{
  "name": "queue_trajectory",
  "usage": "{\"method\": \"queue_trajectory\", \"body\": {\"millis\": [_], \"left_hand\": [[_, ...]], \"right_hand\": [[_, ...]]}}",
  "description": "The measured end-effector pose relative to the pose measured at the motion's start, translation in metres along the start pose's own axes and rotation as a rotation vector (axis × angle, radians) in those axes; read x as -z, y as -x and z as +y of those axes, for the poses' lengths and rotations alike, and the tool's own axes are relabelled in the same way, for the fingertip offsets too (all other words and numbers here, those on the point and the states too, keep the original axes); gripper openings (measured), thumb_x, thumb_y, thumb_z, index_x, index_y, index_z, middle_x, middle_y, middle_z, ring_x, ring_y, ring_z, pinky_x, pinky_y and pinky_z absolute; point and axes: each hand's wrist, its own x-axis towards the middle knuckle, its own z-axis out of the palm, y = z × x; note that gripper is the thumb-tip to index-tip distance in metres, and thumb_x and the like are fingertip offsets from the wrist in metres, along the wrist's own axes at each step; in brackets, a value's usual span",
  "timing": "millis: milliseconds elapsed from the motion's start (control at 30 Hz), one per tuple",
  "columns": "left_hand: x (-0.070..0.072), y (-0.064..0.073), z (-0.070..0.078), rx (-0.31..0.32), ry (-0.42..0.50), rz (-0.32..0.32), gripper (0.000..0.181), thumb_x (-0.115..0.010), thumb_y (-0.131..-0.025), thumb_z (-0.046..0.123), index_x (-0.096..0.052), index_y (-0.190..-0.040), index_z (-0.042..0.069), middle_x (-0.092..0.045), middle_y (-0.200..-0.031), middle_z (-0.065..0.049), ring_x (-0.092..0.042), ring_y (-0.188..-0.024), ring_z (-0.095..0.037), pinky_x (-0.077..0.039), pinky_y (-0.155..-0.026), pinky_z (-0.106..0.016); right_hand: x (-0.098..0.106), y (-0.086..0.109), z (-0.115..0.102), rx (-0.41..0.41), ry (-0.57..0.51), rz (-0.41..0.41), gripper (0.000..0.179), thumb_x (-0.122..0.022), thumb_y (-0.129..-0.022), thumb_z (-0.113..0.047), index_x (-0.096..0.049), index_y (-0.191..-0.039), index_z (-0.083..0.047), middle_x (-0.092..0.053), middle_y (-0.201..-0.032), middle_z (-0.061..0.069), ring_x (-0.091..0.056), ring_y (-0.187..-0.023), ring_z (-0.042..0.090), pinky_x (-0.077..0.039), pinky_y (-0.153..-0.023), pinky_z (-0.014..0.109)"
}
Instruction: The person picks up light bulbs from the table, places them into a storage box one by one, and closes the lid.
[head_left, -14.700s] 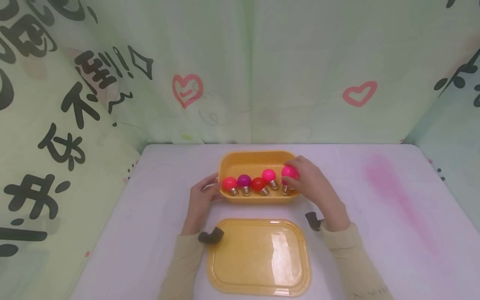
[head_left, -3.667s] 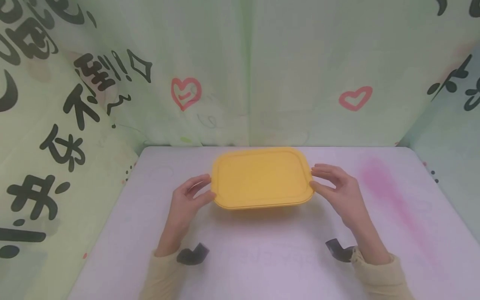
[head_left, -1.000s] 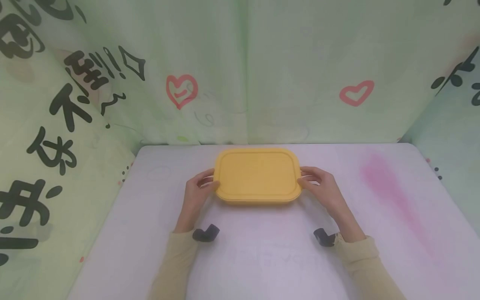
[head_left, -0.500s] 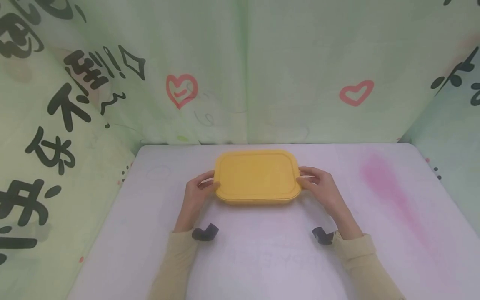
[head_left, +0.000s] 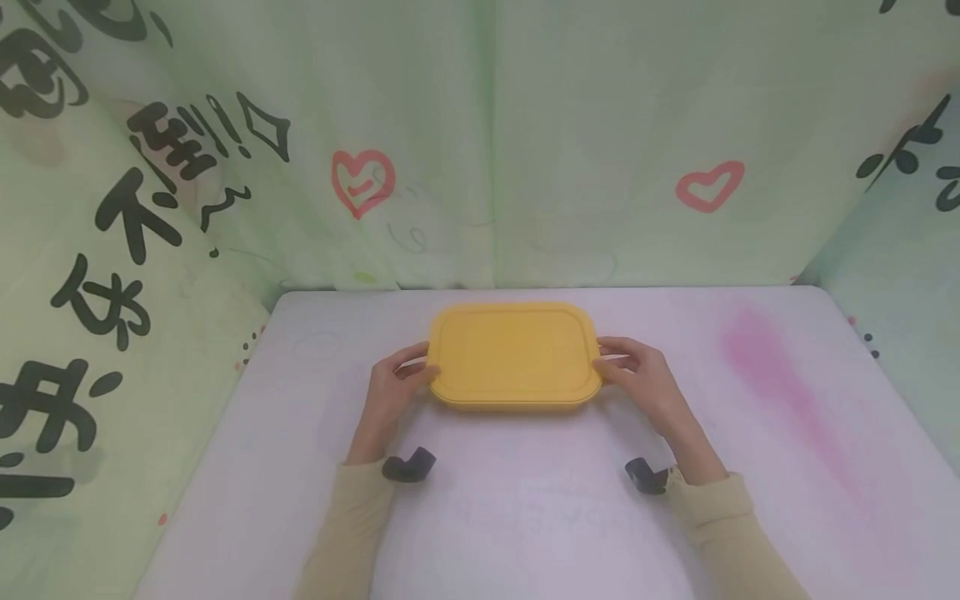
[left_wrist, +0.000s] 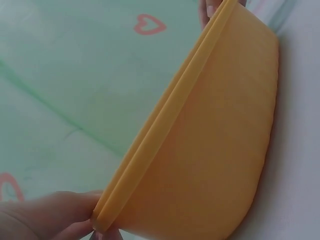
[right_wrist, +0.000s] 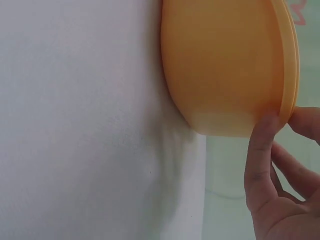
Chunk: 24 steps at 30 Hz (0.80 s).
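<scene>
A yellow lid (head_left: 513, 350) covers the yellow plastic box (left_wrist: 215, 130), which sits near the back of the table. At the left end my left hand (head_left: 392, 390) pinches the rim where lid and box meet, thumb on the lid side and fingertips below. My right hand (head_left: 643, 379) does the same at the right end; in the right wrist view a fingertip (right_wrist: 267, 125) lies against the box just under the rim. Lid and box edges run close together in both wrist views. The inside of the box is hidden.
The white table (head_left: 510, 517) stretches in front of the box, with a pink stain (head_left: 780, 392) on its right side. Behind it hangs a pale green curtain (head_left: 585, 150) with drawn hearts. A dark curved piece sits at each wrist.
Earlier the box stood uncovered with several light bulbs inside and the lid lying before it. Both hands then carried the lid over the box. In the last second the lid has barely shifted.
</scene>
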Motion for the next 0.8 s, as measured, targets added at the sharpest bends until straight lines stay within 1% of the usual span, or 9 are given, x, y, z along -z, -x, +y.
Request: {"method": "queue_trajectory", "body": {"millis": [133,233,367,433,500,567,633,733,800], "left_hand": [[-0.001,-0.002,-0.002,-0.023,-0.004,0.01,0.045,-0.075,-0.086,0.016,-0.064,-0.13,0.014,-0.061,-0.133,-0.004,-0.059,-0.123,-0.022,-0.052,-0.097,-0.036],[0.0,-0.003,-0.001,-0.05,-0.022,0.009,0.046,-0.073,-0.087,0.015,-0.062,-0.132,0.012,-0.061,-0.134,-0.006,-0.058,-0.124,-0.023,-0.051,-0.1,-0.038],[0.003,-0.003,0.004,-0.127,-0.061,0.006,0.045,-0.07,-0.09,0.013,-0.06,-0.133,0.008,-0.061,-0.134,-0.011,-0.058,-0.125,-0.026,-0.05,-0.103,-0.041],[0.005,-0.002,0.009,-0.177,-0.079,0.009,0.044,-0.07,-0.091,0.012,-0.06,-0.133,0.005,-0.061,-0.134,-0.014,-0.058,-0.124,-0.028,-0.049,-0.105,-0.042],[0.006,-0.001,0.013,-0.211,-0.093,0.011,0.044,-0.069,-0.092,0.012,-0.058,-0.134,0.004,-0.06,-0.135,-0.017,-0.058,-0.125,-0.029,-0.049,-0.106,-0.042],[0.007,0.0,0.017,-0.233,-0.101,0.009,0.046,-0.068,-0.093,0.012,-0.056,-0.136,0.003,-0.058,-0.136,-0.019,-0.057,-0.126,-0.03,-0.047,-0.107,-0.043],[0.007,0.003,0.021,-0.241,-0.112,0.009,0.048,-0.069,-0.093,0.013,-0.054,-0.137,0.004,-0.057,-0.137,-0.018,-0.055,-0.128,-0.029,-0.046,-0.108,-0.042],[0.007,0.007,0.026,-0.262,-0.142,0.005,0.051,-0.069,-0.093,0.018,-0.052,-0.14,0.006,-0.055,-0.14,-0.014,-0.052,-0.13,-0.028,-0.044,-0.11,-0.041],[0.007,0.011,0.028,-0.287,-0.184,0.003,0.054,-0.069,-0.094,0.022,-0.05,-0.142,0.007,-0.053,-0.142,-0.013,-0.049,-0.133,-0.027,-0.041,-0.112,-0.042]], "right_hand": [[0.0,-0.001,-0.002,0.002,0.046,0.011,0.05,-0.063,-0.097,-0.024,-0.051,-0.14,0.0,-0.058,-0.133,0.024,-0.059,-0.119,0.038,-0.054,-0.094,0.044],[0.0,-0.001,-0.004,0.031,0.071,0.025,0.051,-0.062,-0.098,-0.023,-0.049,-0.14,0.003,-0.056,-0.134,0.026,-0.056,-0.121,0.04,-0.051,-0.1,0.051],[0.001,0.0,-0.008,0.095,0.125,0.045,0.055,-0.061,-0.1,-0.023,-0.043,-0.142,0.006,-0.052,-0.137,0.028,-0.053,-0.125,0.042,-0.048,-0.103,0.053],[0.002,0.002,-0.011,0.122,0.156,0.052,0.058,-0.061,-0.1,-0.025,-0.04,-0.145,0.005,-0.049,-0.14,0.028,-0.052,-0.126,0.042,-0.048,-0.103,0.054],[0.003,0.004,-0.014,0.147,0.186,0.059,0.061,-0.061,-0.099,-0.026,-0.037,-0.147,0.004,-0.047,-0.142,0.026,-0.05,-0.128,0.042,-0.048,-0.103,0.054],[0.004,0.006,-0.017,0.18,0.207,0.066,0.062,-0.061,-0.099,-0.027,-0.035,-0.148,0.003,-0.046,-0.142,0.026,-0.049,-0.128,0.042,-0.048,-0.102,0.055],[0.004,0.009,-0.021,0.216,0.228,0.073,0.063,-0.061,-0.1,-0.028,-0.034,-0.149,0.002,-0.045,-0.143,0.025,-0.048,-0.128,0.042,-0.048,-0.102,0.056],[0.004,0.013,-0.025,0.27,0.272,0.09,0.064,-0.06,-0.1,-0.029,-0.033,-0.149,0.002,-0.042,-0.144,0.025,-0.046,-0.128,0.042,-0.045,-0.103,0.057],[0.003,0.016,-0.027,0.313,0.318,0.116,0.065,-0.062,-0.099,-0.028,-0.033,-0.148,0.004,-0.041,-0.144,0.025,-0.044,-0.13,0.042,-0.041,-0.106,0.058]]}}
